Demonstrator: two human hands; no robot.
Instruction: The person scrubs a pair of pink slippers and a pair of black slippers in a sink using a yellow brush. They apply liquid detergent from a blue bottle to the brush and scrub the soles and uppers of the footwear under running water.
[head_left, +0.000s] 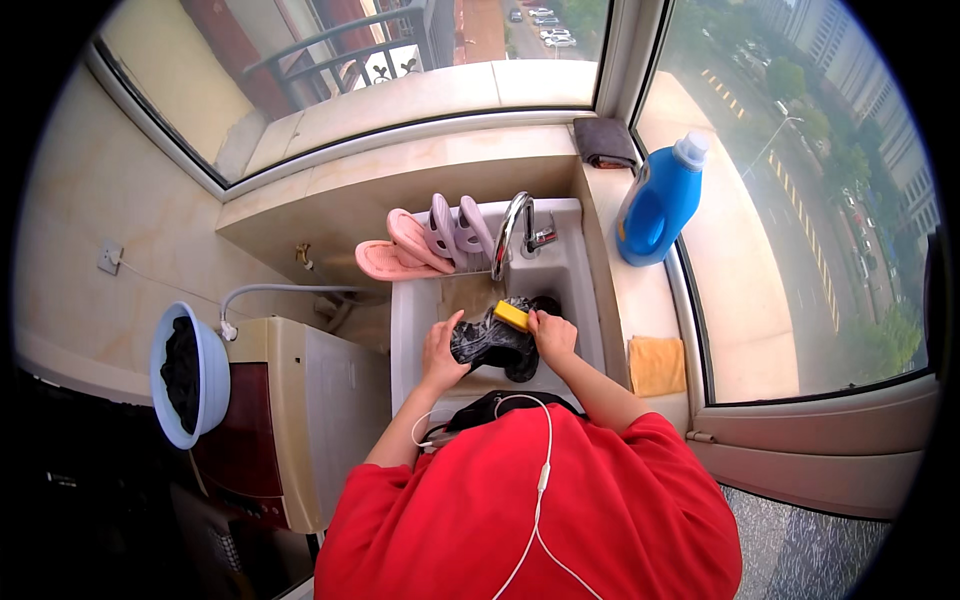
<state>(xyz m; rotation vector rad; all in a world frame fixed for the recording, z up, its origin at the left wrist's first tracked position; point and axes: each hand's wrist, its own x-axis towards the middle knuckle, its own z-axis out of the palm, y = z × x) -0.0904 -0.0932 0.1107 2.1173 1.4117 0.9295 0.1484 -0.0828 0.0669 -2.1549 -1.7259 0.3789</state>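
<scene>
In the white sink (405, 322) lies a wet black cloth item (480, 341) streaked with white suds. My right hand (553, 336) grips a yellow block (511, 315), probably a soap bar or a brush, and rests it on the cloth. My left hand (444, 352) is at the cloth's left edge, fingers partly spread with the thumb against it; whether it pinches the cloth cannot be told. Above the cloth curves a chrome faucet (517, 225). More dark cloth shows at the right side of the basin.
Pink slippers (397, 255) and purple slippers (450, 229) stand at the sink's back left. A blue detergent bottle (656, 210), a folded dark cloth (604, 141) and an orange cloth (656, 365) are on the right ledge. A blue basin (217, 375) of black cloth sits on a washing machine (289, 420).
</scene>
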